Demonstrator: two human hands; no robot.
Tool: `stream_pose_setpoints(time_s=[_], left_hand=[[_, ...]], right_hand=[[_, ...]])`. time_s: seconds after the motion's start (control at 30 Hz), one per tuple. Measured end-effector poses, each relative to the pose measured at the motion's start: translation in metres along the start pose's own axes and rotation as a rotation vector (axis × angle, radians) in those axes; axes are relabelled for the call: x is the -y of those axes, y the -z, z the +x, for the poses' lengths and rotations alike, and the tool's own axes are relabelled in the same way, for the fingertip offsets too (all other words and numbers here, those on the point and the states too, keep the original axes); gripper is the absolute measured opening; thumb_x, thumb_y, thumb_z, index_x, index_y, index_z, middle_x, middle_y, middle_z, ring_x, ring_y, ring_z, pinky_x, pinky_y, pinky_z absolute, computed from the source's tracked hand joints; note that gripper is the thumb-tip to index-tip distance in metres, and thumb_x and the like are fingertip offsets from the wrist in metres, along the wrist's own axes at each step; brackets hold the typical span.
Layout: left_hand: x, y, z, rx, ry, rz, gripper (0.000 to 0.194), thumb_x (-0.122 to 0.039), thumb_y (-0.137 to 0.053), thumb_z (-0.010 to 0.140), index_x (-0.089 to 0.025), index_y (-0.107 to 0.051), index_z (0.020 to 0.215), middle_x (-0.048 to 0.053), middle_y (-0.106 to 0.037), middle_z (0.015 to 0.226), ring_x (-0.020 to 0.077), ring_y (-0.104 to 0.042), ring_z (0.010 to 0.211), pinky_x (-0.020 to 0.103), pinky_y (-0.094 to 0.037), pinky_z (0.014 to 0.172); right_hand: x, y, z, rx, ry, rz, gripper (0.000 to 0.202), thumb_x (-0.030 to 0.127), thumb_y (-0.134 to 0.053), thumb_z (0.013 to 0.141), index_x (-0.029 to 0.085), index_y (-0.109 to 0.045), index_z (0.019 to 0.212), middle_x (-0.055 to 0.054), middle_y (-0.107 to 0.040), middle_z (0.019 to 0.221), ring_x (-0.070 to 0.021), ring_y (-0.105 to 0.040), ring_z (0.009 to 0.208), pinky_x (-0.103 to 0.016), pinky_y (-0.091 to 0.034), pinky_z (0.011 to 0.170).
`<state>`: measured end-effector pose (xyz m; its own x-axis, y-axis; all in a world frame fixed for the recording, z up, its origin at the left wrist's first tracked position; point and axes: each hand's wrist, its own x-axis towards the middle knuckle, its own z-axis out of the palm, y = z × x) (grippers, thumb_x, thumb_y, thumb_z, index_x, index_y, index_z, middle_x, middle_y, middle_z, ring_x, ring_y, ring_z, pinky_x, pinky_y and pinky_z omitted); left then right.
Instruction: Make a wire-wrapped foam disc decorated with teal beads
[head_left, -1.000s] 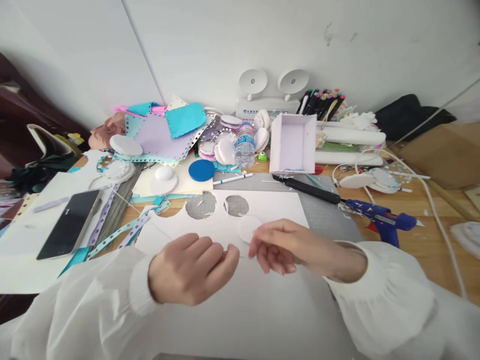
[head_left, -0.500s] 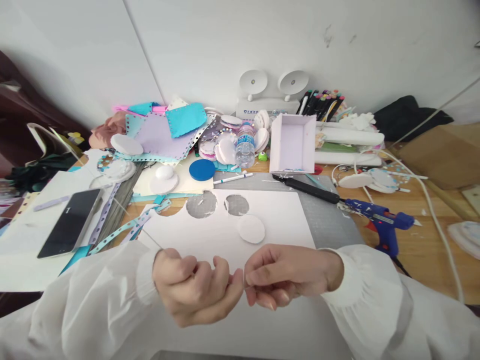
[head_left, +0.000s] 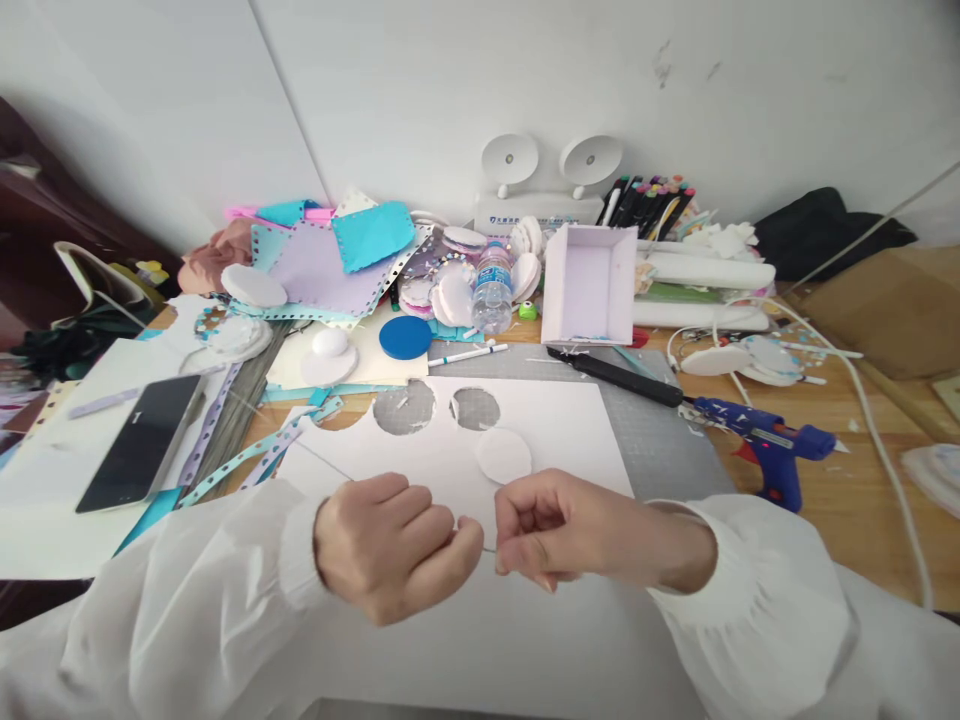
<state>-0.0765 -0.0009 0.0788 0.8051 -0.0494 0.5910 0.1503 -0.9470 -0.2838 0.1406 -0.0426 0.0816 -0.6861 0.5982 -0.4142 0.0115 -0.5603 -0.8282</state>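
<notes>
A thin pale thread [head_left: 327, 461] runs from the upper left over the table into my left hand [head_left: 401, 548]. That hand is closed in a fist, back upward, with the thread passing through it. Across a small gap is my right hand [head_left: 577, 530], thumb and forefinger pinched on the short end of the thread. Both hands hover over a white foam-like sheet [head_left: 570, 415] with round holes cut in its far part. A loose white disc [head_left: 504, 456] lies on the sheet just beyond my right fingers.
A blue glue gun [head_left: 772, 440] and a black-handled cutter [head_left: 622, 378] lie at the right. Behind stand a water bottle [head_left: 493, 290] and an open pale box [head_left: 590, 285]. A blue disc [head_left: 405, 338] sits centre-left; a phone [head_left: 142, 440] rests farther left.
Both hands have risen slightly. My left fist has turned so its back faces up, and my right wrist has rotated, with the thread's end still pinched.
</notes>
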Motion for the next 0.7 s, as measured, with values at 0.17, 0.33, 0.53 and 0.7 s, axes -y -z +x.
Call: stream_pose_setpoints(time_s=[0.17,0.33,0.53,0.7], left_hand=[[-0.007,0.004,0.005,0.138,0.169,-0.147,0.015,-0.008,-0.043,0.082,-0.014,-0.054,0.090,-0.005,-0.045,0.050,0.0120,-0.036,0.041,0.030,-0.023,0.041],[-0.014,0.009,0.011,0.350,0.547,-0.565,0.022,-0.006,-0.034,0.084,-0.018,-0.052,0.089,-0.004,-0.051,0.055,0.0111,-0.041,0.044,0.026,-0.030,0.043],[-0.004,0.006,0.015,0.537,0.706,-0.640,0.020,-0.018,-0.038,0.094,-0.021,-0.055,0.084,-0.006,-0.060,0.065,0.0089,-0.052,0.053,0.022,-0.035,0.051],[0.009,0.001,0.003,0.488,0.398,-0.235,0.026,-0.022,-0.037,0.096,-0.018,-0.055,0.077,-0.003,-0.057,0.059,0.0116,-0.050,0.048,0.027,-0.027,0.046]], right_hand=[[0.001,-0.004,-0.010,-0.150,0.155,-0.435,0.023,0.034,-0.062,0.084,0.018,-0.049,0.073,0.007,-0.050,0.057,-0.0058,-0.044,0.050,-0.019,-0.035,0.049],[-0.004,-0.010,-0.018,-0.431,0.774,-1.594,0.023,0.010,-0.044,0.090,0.017,-0.054,0.070,0.000,-0.053,0.061,-0.0110,-0.044,0.053,-0.027,-0.030,0.048],[-0.010,0.002,-0.016,-0.512,0.814,-1.855,0.024,0.006,-0.041,0.090,0.016,-0.056,0.074,-0.001,-0.055,0.066,-0.0131,-0.050,0.058,-0.028,-0.033,0.051],[-0.012,0.012,-0.023,-0.572,0.621,-1.601,0.023,0.018,-0.039,0.095,0.018,-0.056,0.080,0.001,-0.055,0.066,-0.0114,-0.051,0.058,-0.026,-0.035,0.055]])
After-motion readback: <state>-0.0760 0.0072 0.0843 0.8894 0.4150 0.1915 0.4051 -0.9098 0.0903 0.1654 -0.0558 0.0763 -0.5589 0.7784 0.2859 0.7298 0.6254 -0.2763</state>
